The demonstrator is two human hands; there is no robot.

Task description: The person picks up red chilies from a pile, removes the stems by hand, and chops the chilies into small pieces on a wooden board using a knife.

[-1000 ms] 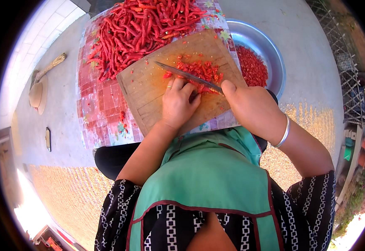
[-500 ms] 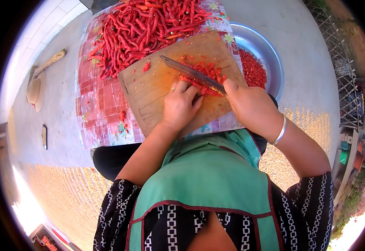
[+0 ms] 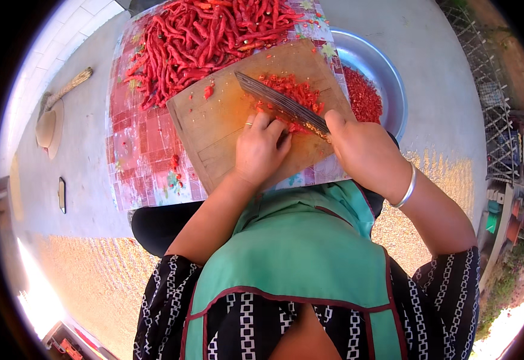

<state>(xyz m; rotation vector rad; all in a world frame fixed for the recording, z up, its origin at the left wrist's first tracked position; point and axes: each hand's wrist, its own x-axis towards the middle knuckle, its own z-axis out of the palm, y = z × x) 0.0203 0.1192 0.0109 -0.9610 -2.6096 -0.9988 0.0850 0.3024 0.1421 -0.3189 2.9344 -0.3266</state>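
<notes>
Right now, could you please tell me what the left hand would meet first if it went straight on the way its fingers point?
Probably the red chili pieces close to the left hand, then the knife just beyond; the blade's height there is unclear.

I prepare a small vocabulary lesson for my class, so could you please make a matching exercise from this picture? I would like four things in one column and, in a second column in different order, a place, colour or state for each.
Column 1
1. knife
2. whole red peppers
3. metal basin
4. apron

Column 2
A. green, with dark red edging
B. to the right of the patterned tablecloth, with chopped red pieces inside
C. gripped in the right hand
D. heaped beyond the cutting board

Right pairs: 1-C, 2-D, 3-B, 4-A
</notes>
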